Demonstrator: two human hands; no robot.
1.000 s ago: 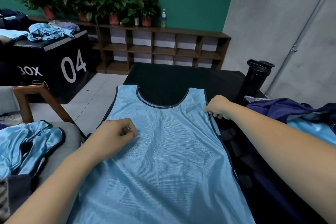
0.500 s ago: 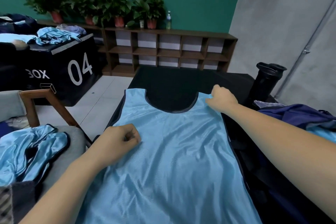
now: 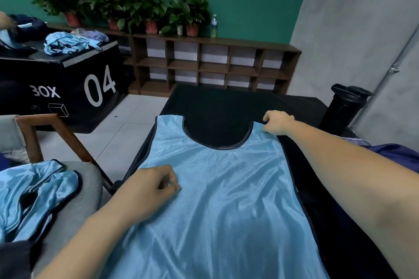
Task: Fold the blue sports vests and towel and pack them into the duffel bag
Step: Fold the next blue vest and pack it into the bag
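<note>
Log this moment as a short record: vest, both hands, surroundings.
vest: light blue, spread flat on black table, neckline away from the person
left hand: fingers curled, pinches fabric near vest's left edge
right hand: grips the vest's right shoulder strap
other vests: crumpled on the chair at left
bottle: black, upright, at the table's far right
folding: not yet begun

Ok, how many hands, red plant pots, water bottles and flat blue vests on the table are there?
Hands: 2, left hand and right hand
Red plant pots: 4
Water bottle: 1
Flat blue vest: 1
Total: 8
</note>
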